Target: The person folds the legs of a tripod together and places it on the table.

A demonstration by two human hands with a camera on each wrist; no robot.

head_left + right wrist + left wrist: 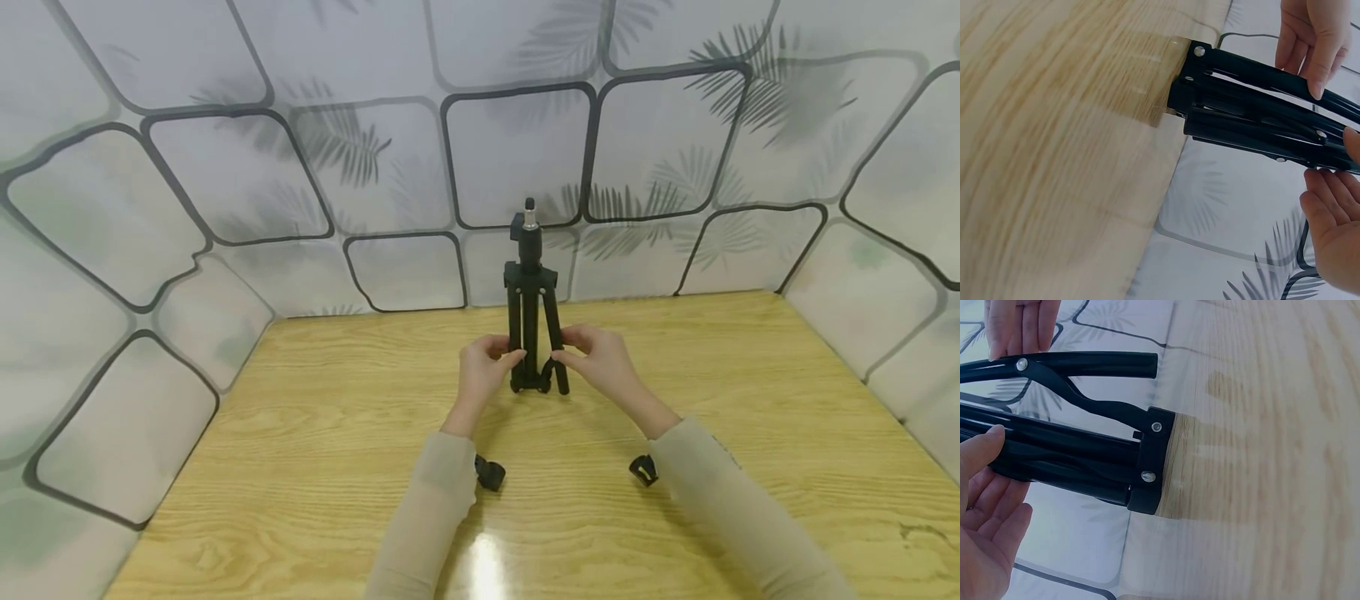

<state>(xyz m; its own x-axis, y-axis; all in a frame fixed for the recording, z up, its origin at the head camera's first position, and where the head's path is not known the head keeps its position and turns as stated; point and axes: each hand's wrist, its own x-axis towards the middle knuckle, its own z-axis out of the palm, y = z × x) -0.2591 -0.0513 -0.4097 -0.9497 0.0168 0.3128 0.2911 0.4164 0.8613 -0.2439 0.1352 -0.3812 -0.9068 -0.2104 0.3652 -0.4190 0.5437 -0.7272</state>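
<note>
A black tripod stand [530,312] with a silver-and-black tip stands upright near the back of the table, its legs mostly folded in. My left hand [483,371] grips a leg on the left side between thumb and fingers. On the other side my right hand [603,362] pinches the right leg [555,329], which slants a little outward from the centre. In the left wrist view a curved brace [1085,400] links that leg to the bottom bracket [1154,462]. The right wrist view shows the bracket [1191,75] down at the wood surface.
The wooden table [315,467] is enclosed at the back and sides by a patterned cloth [517,158] close behind the stand. Small black pieces show beside the left sleeve [427,517] and the right sleeve [735,508]. Light glares off the table's front.
</note>
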